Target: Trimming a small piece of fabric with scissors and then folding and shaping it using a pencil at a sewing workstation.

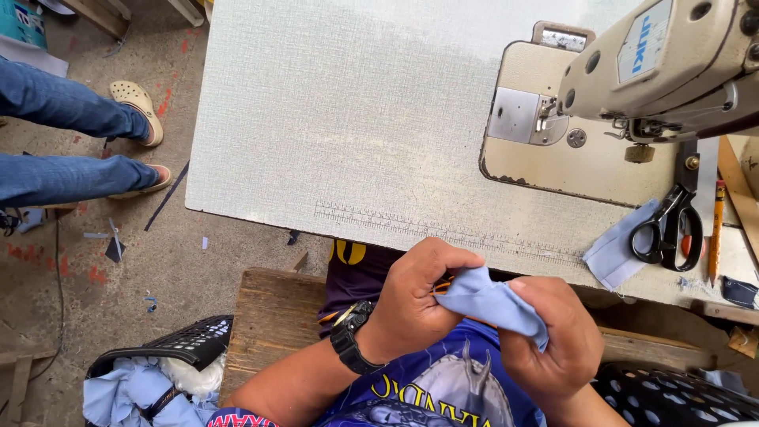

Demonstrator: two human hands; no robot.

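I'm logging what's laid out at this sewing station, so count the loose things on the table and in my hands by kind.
Light blue fabric pieces: 2, one held between the left hand and right hand, one under the scissors
Black-handled scissors: 1
Pencil: 1
Total: 4
The sewing machine is fixed, so not counted.

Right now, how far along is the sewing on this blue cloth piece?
Nothing shows as stitched yet. Both hands, left hand and right hand, hold the light blue fabric piece above the lap. The sewing machine has no cloth under its needle; another blue piece waits under the scissors.
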